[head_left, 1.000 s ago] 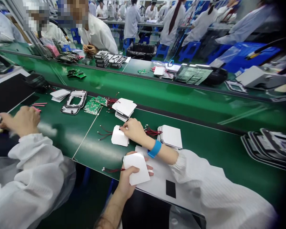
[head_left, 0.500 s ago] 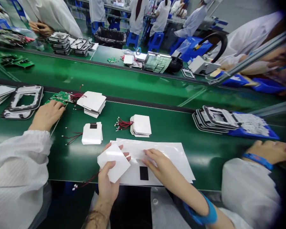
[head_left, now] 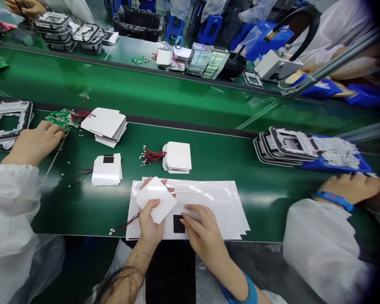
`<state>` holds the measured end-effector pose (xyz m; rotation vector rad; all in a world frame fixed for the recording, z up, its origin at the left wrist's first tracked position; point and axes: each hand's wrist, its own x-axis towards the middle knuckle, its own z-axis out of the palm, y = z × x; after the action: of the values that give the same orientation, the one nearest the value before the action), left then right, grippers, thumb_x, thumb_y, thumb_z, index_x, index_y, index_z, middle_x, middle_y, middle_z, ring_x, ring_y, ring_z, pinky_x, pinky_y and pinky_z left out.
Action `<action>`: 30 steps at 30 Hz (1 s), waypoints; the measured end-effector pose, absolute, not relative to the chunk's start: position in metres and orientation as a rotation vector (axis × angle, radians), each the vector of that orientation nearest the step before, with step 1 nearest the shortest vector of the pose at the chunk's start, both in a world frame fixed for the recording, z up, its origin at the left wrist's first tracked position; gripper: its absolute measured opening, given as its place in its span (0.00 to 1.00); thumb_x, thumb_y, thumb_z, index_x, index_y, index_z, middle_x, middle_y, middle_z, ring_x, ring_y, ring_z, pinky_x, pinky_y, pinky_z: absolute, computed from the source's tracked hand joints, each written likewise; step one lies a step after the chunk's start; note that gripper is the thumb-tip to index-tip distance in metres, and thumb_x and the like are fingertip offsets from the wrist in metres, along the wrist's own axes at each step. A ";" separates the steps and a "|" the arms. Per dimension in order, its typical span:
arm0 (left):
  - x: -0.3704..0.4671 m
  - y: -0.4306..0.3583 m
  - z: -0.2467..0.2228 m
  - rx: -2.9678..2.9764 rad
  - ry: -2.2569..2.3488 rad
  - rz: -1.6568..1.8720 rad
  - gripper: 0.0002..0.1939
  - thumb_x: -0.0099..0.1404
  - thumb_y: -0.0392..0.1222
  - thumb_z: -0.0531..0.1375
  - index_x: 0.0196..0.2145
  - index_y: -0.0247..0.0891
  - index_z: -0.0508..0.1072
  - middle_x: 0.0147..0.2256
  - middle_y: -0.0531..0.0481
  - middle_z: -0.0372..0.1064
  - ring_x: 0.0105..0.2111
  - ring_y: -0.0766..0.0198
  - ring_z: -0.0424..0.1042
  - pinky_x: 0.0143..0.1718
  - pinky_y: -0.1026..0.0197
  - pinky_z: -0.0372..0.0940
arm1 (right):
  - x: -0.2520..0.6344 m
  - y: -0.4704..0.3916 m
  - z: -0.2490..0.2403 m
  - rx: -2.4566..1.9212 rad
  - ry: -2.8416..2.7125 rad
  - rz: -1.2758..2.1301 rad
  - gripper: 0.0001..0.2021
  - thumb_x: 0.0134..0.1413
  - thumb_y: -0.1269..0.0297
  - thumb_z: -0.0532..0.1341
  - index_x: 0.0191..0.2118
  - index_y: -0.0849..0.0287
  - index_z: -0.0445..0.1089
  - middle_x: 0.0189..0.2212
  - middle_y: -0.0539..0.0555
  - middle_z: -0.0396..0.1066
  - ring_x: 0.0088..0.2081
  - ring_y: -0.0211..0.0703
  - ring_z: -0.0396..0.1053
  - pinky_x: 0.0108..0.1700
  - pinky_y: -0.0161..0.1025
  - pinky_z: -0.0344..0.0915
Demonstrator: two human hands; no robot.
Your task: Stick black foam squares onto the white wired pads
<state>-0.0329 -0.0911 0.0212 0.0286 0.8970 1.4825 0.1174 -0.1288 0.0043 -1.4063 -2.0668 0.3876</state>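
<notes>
My left hand (head_left: 152, 223) grips a thin white square panel (head_left: 156, 198), tilted, thumb across its face and fingers behind. Red and black wires (head_left: 129, 223) with small white plugs trail from its lower left. White glossy sheets (head_left: 215, 202) lie beneath on the bench. On them sits a black rectangular sticker (head_left: 178, 224). My right hand (head_left: 204, 230) has thumb and forefinger pinched at the sticker's right edge. Past the sheets is a stack of wired white panels (head_left: 177, 156). Left of it, another small stack (head_left: 107, 171) carries a black patch on top.
Green circuit boards (head_left: 61, 118) and a larger panel pile (head_left: 104, 124) lie back left, near a co-worker's hand (head_left: 36, 141). At right are stacked frames (head_left: 285, 145), a blue tray (head_left: 338, 154) of white parts and another co-worker's hand (head_left: 351, 190). A green divider (head_left: 145, 93) runs behind.
My right hand has come down and left to the black sticker's edge. My left hand still holds the white panel, now slightly turned. The view has tilted down and shifted right.
</notes>
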 end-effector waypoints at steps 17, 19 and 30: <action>-0.035 -0.093 0.021 0.037 0.871 1.491 0.34 0.54 0.32 0.56 0.59 0.51 0.61 0.46 0.49 0.75 0.38 0.57 0.76 0.44 0.50 0.69 | 0.118 -0.121 0.014 -1.557 -1.897 0.948 0.09 0.61 0.71 0.55 0.30 0.55 0.65 0.33 0.53 0.66 0.39 0.49 0.63 0.44 0.50 0.57; -0.036 -0.093 0.022 0.037 0.868 1.492 0.34 0.54 0.32 0.56 0.59 0.50 0.61 0.44 0.49 0.76 0.38 0.57 0.76 0.44 0.50 0.69 | 0.121 -0.121 0.013 -1.526 -1.795 1.046 0.08 0.61 0.69 0.57 0.29 0.55 0.66 0.33 0.53 0.66 0.39 0.49 0.63 0.45 0.50 0.56; -0.033 -0.105 0.031 0.246 0.574 1.289 0.28 0.55 0.36 0.58 0.54 0.40 0.64 0.43 0.41 0.76 0.38 0.46 0.77 0.39 0.41 0.71 | 0.155 -0.099 0.072 -1.383 -1.390 1.226 0.04 0.51 0.62 0.68 0.31 0.52 0.73 0.31 0.50 0.71 0.36 0.42 0.69 0.40 0.36 0.67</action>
<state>-0.0333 -0.1051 0.0311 0.2458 0.5738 1.2891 0.1549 -0.0994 0.0716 -1.3831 -1.3903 1.2265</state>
